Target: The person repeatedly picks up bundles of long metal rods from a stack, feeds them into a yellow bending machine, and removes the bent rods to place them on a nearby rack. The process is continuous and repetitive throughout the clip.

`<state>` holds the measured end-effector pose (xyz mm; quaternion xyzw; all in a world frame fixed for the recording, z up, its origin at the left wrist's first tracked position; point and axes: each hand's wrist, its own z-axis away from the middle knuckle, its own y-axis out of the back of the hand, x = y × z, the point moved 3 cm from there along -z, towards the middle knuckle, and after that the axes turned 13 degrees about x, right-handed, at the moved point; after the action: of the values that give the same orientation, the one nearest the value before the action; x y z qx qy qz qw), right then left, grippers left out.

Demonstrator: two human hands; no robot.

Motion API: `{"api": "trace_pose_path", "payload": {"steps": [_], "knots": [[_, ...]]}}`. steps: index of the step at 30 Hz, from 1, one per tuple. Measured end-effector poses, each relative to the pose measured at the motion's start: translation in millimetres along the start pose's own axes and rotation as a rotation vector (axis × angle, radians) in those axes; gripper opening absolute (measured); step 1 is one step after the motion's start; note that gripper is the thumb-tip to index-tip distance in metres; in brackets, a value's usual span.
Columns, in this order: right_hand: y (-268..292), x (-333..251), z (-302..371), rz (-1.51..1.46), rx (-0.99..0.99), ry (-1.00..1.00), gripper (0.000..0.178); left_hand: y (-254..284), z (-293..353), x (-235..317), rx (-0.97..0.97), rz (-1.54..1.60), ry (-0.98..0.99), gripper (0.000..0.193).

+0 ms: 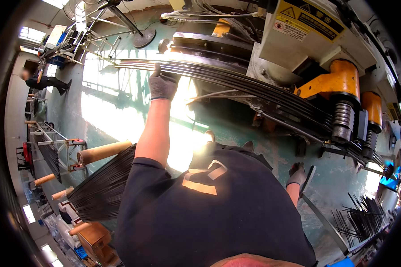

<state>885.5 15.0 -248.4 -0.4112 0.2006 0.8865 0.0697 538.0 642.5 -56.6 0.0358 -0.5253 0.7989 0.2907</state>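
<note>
A row of long, thin dark metal rods [236,81] runs from the upper left down to the right, into the machine. My left hand [162,85], in a grey glove, is at their left part. Its fingers close around the near rods, and one digit shows above them. My right hand [296,174], also gloved, hangs low at my right side beside a grey metal rail [314,171]. Its fingers are small and dark here, so their grip cannot be made out. Nothing is clearly seen in that hand.
The machine [298,33] carries orange cylinder heads [343,75] above coil springs. Many dark rods lie on a rack [107,184] with cardboard-coloured rollers at left. Another rod bundle [363,218] sits at lower right. A round stand base [145,38] and a distant person [49,82] are farther off.
</note>
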Motion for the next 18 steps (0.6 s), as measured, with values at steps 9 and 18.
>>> {"api": "trace_pose_path", "payload": {"steps": [9, 18], "knots": [[22, 110, 57, 0.211, 0.184, -0.072, 0.024, 34, -89, 207, 0.195, -0.341, -0.289, 0.052], [15, 118, 112, 0.289, 0.139, -0.154, 0.013, 60, -116, 242, -0.232, -0.654, -0.059, 0.046]]}}
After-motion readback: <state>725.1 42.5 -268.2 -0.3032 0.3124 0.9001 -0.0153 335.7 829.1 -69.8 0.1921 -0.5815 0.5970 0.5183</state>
